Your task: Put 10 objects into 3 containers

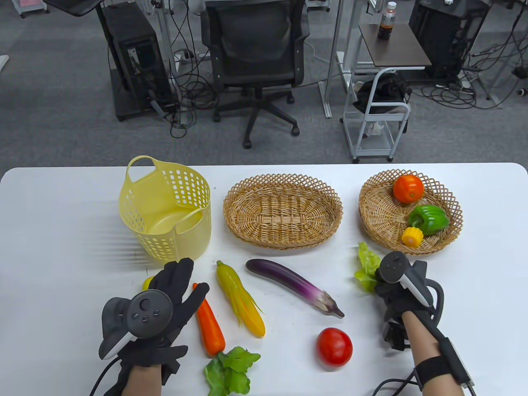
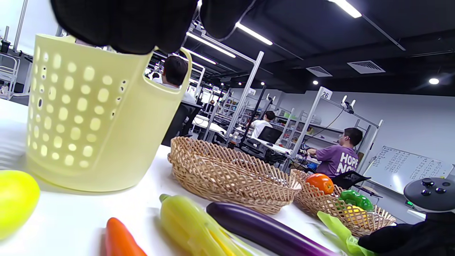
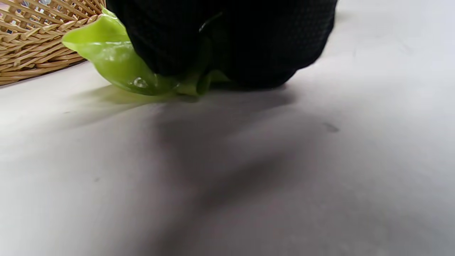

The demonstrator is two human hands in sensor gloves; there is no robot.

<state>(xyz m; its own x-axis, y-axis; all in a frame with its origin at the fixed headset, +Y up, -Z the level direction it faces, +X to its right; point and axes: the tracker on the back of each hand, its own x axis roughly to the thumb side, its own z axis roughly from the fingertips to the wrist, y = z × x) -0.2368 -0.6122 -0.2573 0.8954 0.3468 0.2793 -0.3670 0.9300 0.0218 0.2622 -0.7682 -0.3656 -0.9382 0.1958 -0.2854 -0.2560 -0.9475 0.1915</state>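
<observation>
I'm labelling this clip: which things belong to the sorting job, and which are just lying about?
Job: yellow basket, oval basket, round basket, eggplant, carrot, corn, tomato, lettuce leaf under the right hand.

Lying about: office chair, bottle.

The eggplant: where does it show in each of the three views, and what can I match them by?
Table view: eggplant lies at centre, slanting, in front of the oval basket.
Left wrist view: eggplant at bottom centre, below the oval basket.
Right wrist view: not in it.
Shared landmark: the round basket, right in the table view, in the left wrist view, top left corner in the right wrist view.
</observation>
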